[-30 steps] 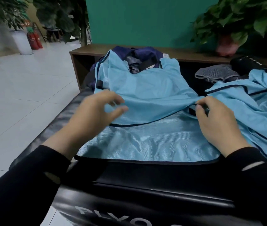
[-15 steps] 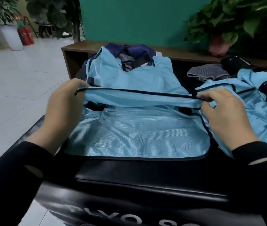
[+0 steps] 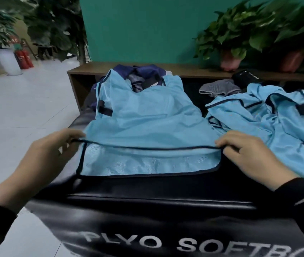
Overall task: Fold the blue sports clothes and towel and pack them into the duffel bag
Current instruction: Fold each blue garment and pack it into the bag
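Nearest surface: a black padded plyo box (image 3: 147,201) is filling the bottom of the view, with white letters reading "PLYO SOFTBO" running across its front face.
Sleeves: black sleeves are covering both of the person's forearms, entering from the lower corners.
Left hand: the left hand (image 3: 43,160) is pinching the left end of a dark-trimmed hem between thumb and curled fingers.
Right hand: the right hand (image 3: 249,156) is pinching the right end of the same hem, fingers curled over the trim.
Light blue vest: the mesh vest (image 3: 147,123) is lying flat on the box top between the two hands, its upper layer's hem being held taut just above the lower layer, whose own dark edge is sitting at the box's near rim.
Second blue garment: a crumpled light blue garment (image 3: 277,123) with dark piping is lying to the right, just beside the vest and the right hand.
Duffel bag: a navy duffel bag (image 3: 143,73) is sitting open at the far end, the vest's shoulder straps draping over it.
Grey cloth: a folded grey cloth (image 3: 219,89) is resting beyond the second garment.
Bench: a wooden bench (image 3: 91,71) is running behind the box, against a teal wall.
Plants: potted plants (image 3: 231,39) are standing on the bench at the right.
Far left: red fire extinguishers (image 3: 24,59) are standing on the pale tiled floor.
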Motion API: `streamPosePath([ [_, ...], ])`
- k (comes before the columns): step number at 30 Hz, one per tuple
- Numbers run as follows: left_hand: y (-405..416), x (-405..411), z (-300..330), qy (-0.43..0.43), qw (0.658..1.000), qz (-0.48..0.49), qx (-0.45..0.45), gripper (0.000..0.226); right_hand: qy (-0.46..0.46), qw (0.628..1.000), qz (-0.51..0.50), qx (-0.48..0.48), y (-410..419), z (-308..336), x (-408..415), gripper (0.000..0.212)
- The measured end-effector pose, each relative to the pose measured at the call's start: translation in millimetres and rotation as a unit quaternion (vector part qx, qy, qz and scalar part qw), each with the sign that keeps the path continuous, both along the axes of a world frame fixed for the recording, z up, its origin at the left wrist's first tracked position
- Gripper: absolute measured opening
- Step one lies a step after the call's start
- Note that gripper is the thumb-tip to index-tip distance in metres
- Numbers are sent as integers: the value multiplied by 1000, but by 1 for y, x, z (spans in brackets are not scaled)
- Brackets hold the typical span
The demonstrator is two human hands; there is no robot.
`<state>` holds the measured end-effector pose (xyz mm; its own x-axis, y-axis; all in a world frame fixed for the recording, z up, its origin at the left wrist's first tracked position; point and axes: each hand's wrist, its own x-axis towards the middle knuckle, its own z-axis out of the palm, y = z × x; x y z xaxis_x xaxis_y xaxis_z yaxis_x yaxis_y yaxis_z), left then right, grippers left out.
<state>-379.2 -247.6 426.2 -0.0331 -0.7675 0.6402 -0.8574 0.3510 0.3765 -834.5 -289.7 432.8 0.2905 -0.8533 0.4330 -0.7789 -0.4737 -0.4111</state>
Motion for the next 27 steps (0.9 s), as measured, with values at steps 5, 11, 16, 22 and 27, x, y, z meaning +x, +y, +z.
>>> streamPosePath([
  [5, 13, 4, -13, -142, 973, -168, 67, 11, 105, 986, 66, 115, 19, -16, -12, 16],
  [11, 10, 14, -28, -157, 970, -161, 87, 41, 118, 987, 64, 88, 22, -15, -9, 18],
  [16, 10, 3, -33, -167, 982, -55, 74, 35, 104, 994, 16, 8, 20, -23, 8, 12],
  [22, 27, -6, -6, -102, 983, -3, 150, 38, -3, 997, -12, 73, 38, 8, 23, 5],
  [27, 57, 2, 24, -79, 985, 2, 156, 22, 110, 990, 1, 88, 64, 36, 11, 9],
])
